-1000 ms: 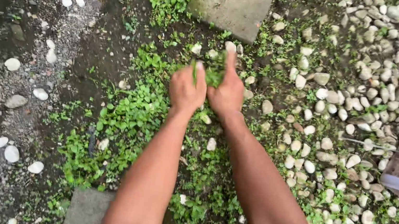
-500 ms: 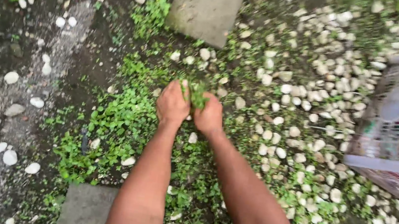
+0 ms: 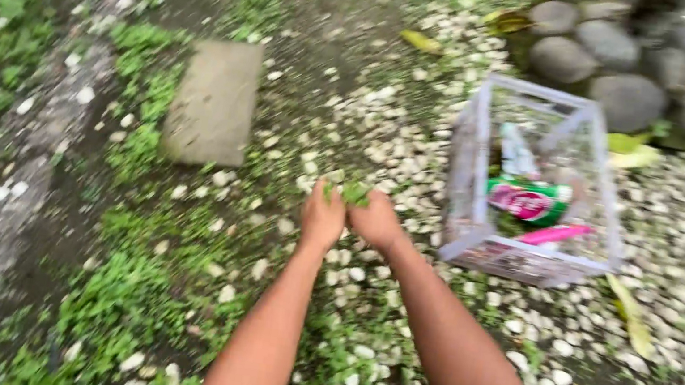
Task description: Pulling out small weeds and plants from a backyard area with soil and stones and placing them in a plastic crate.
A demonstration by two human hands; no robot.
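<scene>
Both hands, left hand (image 3: 323, 215) and right hand (image 3: 375, 219), pinched together on pulled weeds (image 3: 353, 192), now lifted off ground, swung toward wire basket (image 3: 466, 161).

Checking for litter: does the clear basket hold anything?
Yes, the clear basket holds a green and red package and a pink item.

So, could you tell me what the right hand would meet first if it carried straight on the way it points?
Probably only pebble ground; the right hand, holding weeds, points just left of the basket.
</scene>
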